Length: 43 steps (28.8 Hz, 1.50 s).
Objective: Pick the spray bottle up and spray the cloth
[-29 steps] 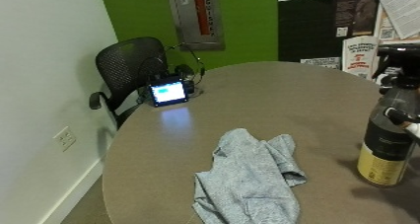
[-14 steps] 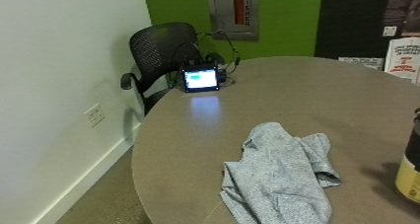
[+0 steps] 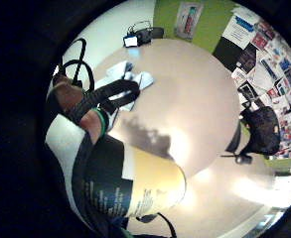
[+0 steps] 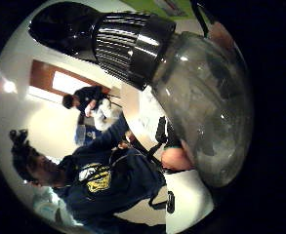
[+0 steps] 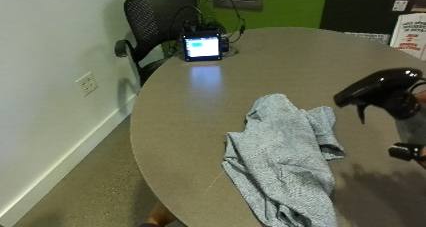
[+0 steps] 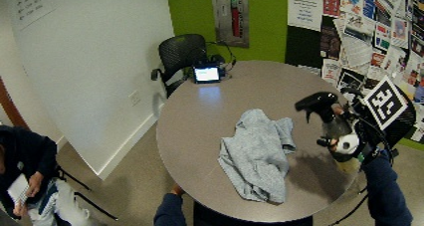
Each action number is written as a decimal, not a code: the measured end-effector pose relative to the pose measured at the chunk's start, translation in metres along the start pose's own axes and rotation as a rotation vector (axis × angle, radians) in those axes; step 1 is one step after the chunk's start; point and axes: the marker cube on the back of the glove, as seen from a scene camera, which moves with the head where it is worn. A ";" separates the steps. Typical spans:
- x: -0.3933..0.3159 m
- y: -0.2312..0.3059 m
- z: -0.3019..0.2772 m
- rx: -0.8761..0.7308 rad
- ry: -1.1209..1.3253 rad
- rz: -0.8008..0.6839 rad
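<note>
Grey-blue, crumpled cloth (image 5: 286, 157) lies in a heap on the round grey table (image 5: 266, 62). Just beside it, off the tabletop, the black-gloved right hand (image 6: 344, 136) grips a clear spray bottle with a black trigger head (image 5: 383, 89), fingers curled round its body and the nozzle pointing toward the cloth. At the table's far edge a small lit screen (image 5: 202, 47) stands before a black mesh chair (image 5: 156, 17).

Glossy black plastic spray bottle (image 5: 389, 89); soft woven cloth (image 5: 286, 157).
</note>
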 end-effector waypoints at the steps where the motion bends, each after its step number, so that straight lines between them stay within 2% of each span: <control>1: -0.008 0.003 0.001 -0.033 0.022 0.001; 4: -0.029 0.013 0.009 -0.144 0.091 0.000; 11: -0.049 0.017 0.028 -0.451 0.530 -0.058; 15: -0.063 0.012 0.032 -0.559 0.648 -0.096; 29: -0.092 -0.007 0.031 -0.720 0.791 -0.158; 43: -0.088 -0.005 0.034 -0.768 0.800 -0.146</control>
